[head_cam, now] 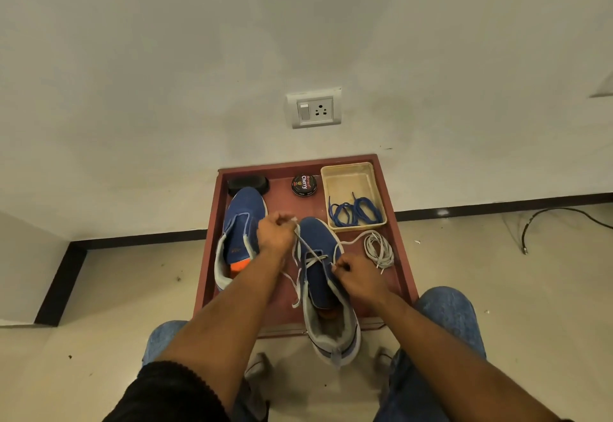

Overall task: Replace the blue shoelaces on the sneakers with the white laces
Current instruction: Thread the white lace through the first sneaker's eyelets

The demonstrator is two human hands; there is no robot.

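Observation:
Two blue sneakers stand on a small red table [403, 257]. The left sneaker [243, 219] has no lace. The right sneaker [320, 275] has a white lace [310, 254] crossing its lower eyelets. My left hand [275, 234] pinches one end of that lace up near the toe. My right hand [356, 272] pinches the other end at the shoe's right eyelets. A second white lace [378, 249] lies coiled to the right. The blue laces [355, 212] lie in a beige tray [335, 186].
A round tin of shoe polish [303, 184] and a black brush [248, 184] sit at the table's back edge. A wall socket [314, 110] is above on the white wall. A black cable [544, 219] lies on the floor at right. My knees flank the table.

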